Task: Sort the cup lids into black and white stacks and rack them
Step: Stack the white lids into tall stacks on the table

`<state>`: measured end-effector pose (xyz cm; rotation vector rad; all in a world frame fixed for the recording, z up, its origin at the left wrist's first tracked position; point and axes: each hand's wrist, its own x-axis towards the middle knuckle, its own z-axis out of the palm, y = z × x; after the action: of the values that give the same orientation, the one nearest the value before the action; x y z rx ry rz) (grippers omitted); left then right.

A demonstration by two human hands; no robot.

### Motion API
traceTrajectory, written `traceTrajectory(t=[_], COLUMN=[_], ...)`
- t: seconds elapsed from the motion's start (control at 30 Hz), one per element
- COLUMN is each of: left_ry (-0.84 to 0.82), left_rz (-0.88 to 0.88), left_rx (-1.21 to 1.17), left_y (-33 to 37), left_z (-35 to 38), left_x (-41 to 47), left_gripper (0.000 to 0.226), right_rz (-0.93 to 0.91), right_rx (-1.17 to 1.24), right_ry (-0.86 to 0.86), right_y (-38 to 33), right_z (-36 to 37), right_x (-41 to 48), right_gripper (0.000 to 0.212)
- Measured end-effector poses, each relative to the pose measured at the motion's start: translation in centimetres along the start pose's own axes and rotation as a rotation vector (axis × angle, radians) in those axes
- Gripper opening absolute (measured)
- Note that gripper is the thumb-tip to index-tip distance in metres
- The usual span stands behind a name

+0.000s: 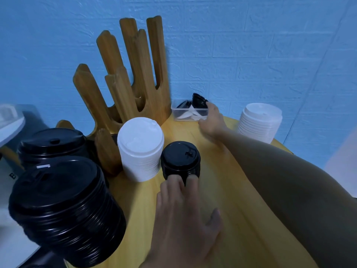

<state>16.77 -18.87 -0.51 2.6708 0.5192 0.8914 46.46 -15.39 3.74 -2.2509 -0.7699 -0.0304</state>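
I see the wooden rack (133, 78) at back left. Left hand (185, 219), fingers straight and spread, touches the small black stack (180, 161) beside the white stack (140, 147). Right hand (212, 122) pinches a black lid (199, 100) upright over the clear bin (178, 111).

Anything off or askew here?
Only the clear tub: black and white lids lie jumbled in it, one black lid up on edge by the right hand. The sorted stacks look tidy; no spill or damage visible.
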Motion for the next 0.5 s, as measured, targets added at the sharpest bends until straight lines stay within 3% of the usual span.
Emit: traceTrajectory(t=[0.1,0.23,0.5], left_ry=[0.063,0.024,0.008], left_rz=[-0.036,-0.056,-0.086], left_rx=[0.044,0.132,0.173], left_y=[-0.1,-0.7,-0.8], left_z=[-0.1,0.4,0.8], left_x=[0.4,1.1,1.5], left_gripper=[0.077,0.093,0.093], right_rz=[0.035,-0.023,-0.236], right_rx=[-0.104,-0.250,-0.438], right_ry=[-0.013,0.038,0.090], right_y=[-0.2,-0.8,-1.7], right_z=[-0.1,-0.3,-1.1], right_x=[0.6,0.5,-1.6], right_gripper=[0.068,0.056,0.034])
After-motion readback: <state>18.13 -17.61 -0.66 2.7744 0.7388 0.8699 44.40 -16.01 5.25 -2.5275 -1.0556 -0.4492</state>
